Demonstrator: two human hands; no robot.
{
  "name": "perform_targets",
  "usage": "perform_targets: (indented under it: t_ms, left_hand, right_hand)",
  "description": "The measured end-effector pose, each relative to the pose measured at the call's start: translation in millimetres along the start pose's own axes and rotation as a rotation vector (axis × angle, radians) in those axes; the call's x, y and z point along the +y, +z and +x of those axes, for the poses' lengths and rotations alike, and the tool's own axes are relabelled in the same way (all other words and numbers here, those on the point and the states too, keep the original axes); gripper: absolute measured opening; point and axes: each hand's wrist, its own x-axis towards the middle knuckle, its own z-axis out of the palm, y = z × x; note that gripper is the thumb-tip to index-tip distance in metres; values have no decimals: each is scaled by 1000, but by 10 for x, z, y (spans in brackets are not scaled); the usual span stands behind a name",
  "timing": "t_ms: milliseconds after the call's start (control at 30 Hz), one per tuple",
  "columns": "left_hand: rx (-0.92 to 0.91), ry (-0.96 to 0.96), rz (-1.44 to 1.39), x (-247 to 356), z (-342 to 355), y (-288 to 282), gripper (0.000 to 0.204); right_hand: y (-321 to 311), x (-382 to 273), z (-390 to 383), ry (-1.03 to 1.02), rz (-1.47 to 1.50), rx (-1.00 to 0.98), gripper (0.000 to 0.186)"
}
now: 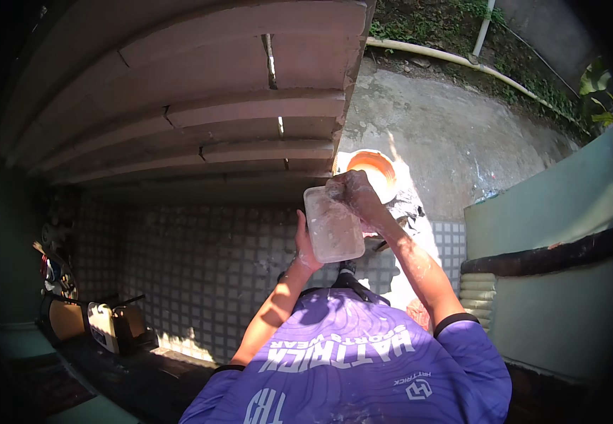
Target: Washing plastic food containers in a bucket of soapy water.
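A translucent rectangular plastic container [336,234] with whitish smears is held out in front of my body. My left hand [306,244] grips it along its left side, with the thumb raised beside the wall. Over its upper right corner, my right hand [354,191] is closed, coated in whitish wet residue; what the fingers hold, if anything, is hidden. Just beyond that hand is a round orange basin [384,167], partly covered by the hand and forearm.
A pinkish slatted wooden structure [250,127] stands across the upper left. Below lies a tiled floor [200,247], with concrete paving [434,134] beyond. A pale green wall [554,191] with a dark rail borders the right. Chairs [73,319] stand at the lower left.
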Motion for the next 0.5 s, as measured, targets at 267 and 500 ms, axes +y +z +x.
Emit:
perform_targets:
  t_ms: [267, 500]
  left_hand:
    - [7, 35, -16, -3, 5, 0, 82]
    - [20, 95, 26, 47, -48, 136, 85]
  right_hand:
    - [153, -231, 90, -68, -284, -103, 23]
    - [-27, -394, -102, -202, -400, -235, 22]
